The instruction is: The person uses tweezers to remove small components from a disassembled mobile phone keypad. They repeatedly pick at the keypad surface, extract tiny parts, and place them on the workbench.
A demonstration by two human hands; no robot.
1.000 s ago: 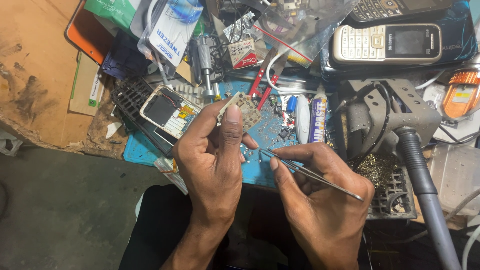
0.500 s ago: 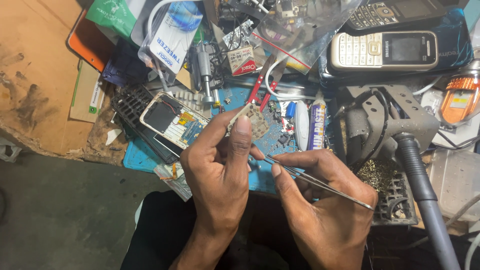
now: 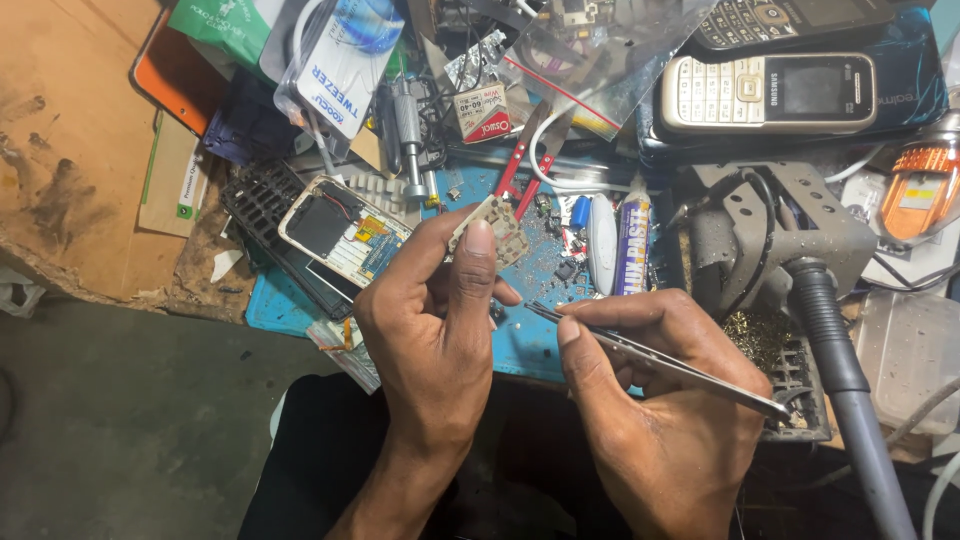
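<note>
Metal tweezers (image 3: 650, 355) pinched in the right hand (image 3: 660, 400) angle up-left toward the small circuit board (image 3: 492, 228) gripped by the left hand (image 3: 430, 320).

White-blue tweezer package (image 3: 340, 70) top left; dark phone screen (image 3: 812, 88) top right.

Left hand (image 3: 435, 330), right hand (image 3: 665, 400): fingers pinched.

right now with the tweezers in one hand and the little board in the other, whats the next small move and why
Probably bring the tweezers tips up to the small circuit board. The left hand pinches the board raised above the blue mat, while the right hand holds the tweezers with their tips pointing toward it but short of it.
</note>
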